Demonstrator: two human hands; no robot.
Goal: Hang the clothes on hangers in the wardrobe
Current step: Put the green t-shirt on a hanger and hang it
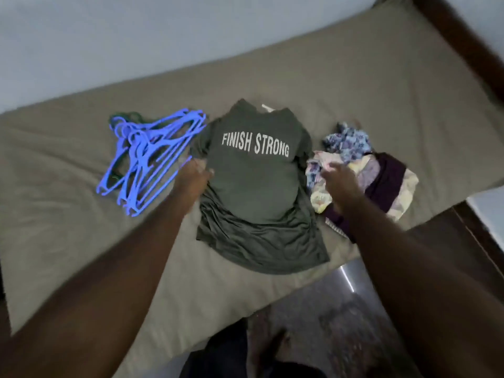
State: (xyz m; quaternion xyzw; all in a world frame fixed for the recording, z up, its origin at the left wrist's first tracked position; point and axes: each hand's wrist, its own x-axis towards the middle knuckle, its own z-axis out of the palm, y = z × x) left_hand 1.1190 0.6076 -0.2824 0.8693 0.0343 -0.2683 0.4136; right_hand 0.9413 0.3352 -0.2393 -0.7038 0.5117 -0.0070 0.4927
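— Where do we find the shirt?
— The green T-shirt [256,192], lettered FINISH STRONG, lies flat mid-bed, hem towards the near edge.
— And the hands?
— The left hand [192,177] touches its left side. With the blur, we cannot tell if that grip pinches cloth. The right hand [341,184] hovers over the patterned clothes pile [381,175] just right of the shirt, grip spread loosely.
— Hangers?
— The blue hangers [152,156] lie stacked just beside the shirt's left.
— Around them?
— We see the bed [354,85] in an olive sheet, a pale wall [136,36] along its far edge, a dark wooden frame [463,50] at the right end, and mottled floor [341,317] below.
— Anything unclear?
— Something greenish under the hangers is mostly hidden.
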